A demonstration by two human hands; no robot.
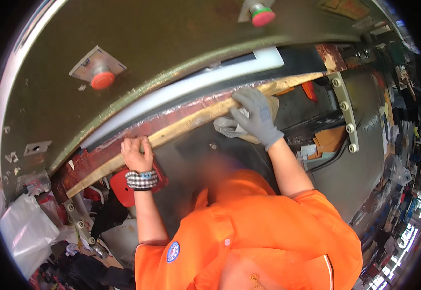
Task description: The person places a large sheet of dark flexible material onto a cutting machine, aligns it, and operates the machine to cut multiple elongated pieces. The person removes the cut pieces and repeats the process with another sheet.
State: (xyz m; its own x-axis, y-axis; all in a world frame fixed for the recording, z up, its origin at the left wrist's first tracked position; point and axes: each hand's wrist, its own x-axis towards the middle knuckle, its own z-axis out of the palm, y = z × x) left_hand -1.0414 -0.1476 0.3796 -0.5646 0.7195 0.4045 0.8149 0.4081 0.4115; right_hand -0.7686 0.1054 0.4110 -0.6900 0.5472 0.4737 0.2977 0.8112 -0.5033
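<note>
Resting along the front edge of the wooden board: two hands, set well apart, seemingly to spread pressure along its length.

Left hand: bare, checked wristband; fingers bent over the edge, thumb close beside them, probably for steadying. Anything under the palm: cannot tell.

Right hand: grey-gloved; fingers loosely curled over the edge, thumb spread away; firmness of hold cannot be told. Crumpled pale cloth beneath it; whether gripped is unclear.

Wooden board: slanting across, below the green panel.

White strip: lengthwise behind the board's front edge.

Red buttons, two: on the panel, presumably for quick reach.

Red stool: under the board, near the left wrist.
</note>
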